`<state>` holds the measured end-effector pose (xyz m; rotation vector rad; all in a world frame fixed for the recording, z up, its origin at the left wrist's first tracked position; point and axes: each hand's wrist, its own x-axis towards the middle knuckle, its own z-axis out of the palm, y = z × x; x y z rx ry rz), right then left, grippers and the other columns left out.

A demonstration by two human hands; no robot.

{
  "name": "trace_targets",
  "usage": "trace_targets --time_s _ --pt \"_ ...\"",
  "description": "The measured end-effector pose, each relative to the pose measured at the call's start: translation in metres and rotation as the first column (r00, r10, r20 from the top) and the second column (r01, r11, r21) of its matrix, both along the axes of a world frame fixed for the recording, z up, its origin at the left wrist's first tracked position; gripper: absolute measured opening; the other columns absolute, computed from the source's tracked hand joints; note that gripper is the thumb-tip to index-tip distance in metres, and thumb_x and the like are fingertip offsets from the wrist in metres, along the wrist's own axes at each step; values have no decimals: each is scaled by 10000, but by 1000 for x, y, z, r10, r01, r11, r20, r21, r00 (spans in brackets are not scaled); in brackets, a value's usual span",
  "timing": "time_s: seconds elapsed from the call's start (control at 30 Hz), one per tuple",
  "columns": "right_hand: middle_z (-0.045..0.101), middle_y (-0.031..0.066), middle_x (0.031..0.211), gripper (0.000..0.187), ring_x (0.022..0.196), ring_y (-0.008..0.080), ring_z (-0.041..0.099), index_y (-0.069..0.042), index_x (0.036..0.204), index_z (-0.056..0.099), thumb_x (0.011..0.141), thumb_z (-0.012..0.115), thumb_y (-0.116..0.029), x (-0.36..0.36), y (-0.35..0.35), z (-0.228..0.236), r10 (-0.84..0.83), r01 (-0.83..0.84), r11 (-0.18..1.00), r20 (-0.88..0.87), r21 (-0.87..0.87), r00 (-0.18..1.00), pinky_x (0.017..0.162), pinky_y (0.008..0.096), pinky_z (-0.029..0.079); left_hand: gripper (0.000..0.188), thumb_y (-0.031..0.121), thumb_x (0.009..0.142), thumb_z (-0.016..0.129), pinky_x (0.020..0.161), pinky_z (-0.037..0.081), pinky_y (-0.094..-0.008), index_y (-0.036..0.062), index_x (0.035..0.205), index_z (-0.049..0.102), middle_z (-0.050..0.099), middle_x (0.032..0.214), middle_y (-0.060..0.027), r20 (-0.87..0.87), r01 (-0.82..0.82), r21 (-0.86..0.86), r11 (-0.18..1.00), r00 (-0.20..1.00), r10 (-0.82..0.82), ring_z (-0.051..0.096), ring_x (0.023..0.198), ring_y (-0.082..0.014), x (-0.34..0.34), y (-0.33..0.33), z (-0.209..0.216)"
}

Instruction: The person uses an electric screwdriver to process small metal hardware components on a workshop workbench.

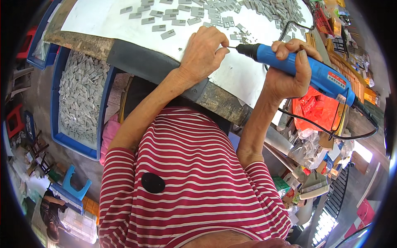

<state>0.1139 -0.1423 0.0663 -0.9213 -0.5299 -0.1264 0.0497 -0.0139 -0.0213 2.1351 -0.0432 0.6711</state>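
A blue electric screwdriver (281, 58) with a black nose and a corded tail lies level in my right hand (289, 74), which is wrapped round its body. Its thin bit points left, toward the fingertips of my left hand (204, 51). Thumb and forefinger of that hand are closed in a pinch at the bit's tip; whatever they hold is too small to make out. Beyond, small flat grey plastic pieces (167, 34) are spread over white paper (136, 32). A little heap of tiny dark screws (247, 37) lies just past the screwdriver's nose.
A larger pile of grey pieces (275, 10) sits at the far right of the table. To the left stands a blue bin (55, 103) full of similar pieces. The black power cord (314, 122) loops on the right, near a red plastic bag (316, 109). Far lower left, another person (51, 215) is visible.
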Motion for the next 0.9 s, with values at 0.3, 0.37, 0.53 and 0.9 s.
trace_targets --time_s 0.3,0.37,0.53,0.9 --pt "549 196 730 207 515 189 503 16 940 454 744 506 -19 -1 0 0 37 -37 999 -5 -7 999 551 386 462 110 64 694 624 708 382 -344 14 772 563 532 772 -89 2 -11 32 999 1000 11 479 769 -241 0 0 0" --pt "549 196 730 207 514 190 503 15 942 454 744 505 -16 -1 0 -1 39 -39 999 -7 -8 999 552 388 462 108 64 694 622 710 381 -346 15 768 561 532 771 -89 5 -8 25 1000 1000 8 478 770 -243 0 0 -1" --pt "548 195 724 205 513 189 502 15 941 454 743 504 -7 -1 0 -1 31 -32 999 -14 -11 999 551 385 461 104 66 693 617 715 378 -347 12 756 554 532 768 -93 1 -5 23 1000 1000 5 476 769 -247 0 0 -1" --pt "550 199 727 202 510 189 502 21 935 457 740 504 -7 -1 -1 -1 31 -32 999 -15 -20 999 551 385 463 88 49 703 610 724 380 -348 13 767 562 537 786 -95 31 8 7 1000 999 -9 483 785 -249 -1 0 -2"
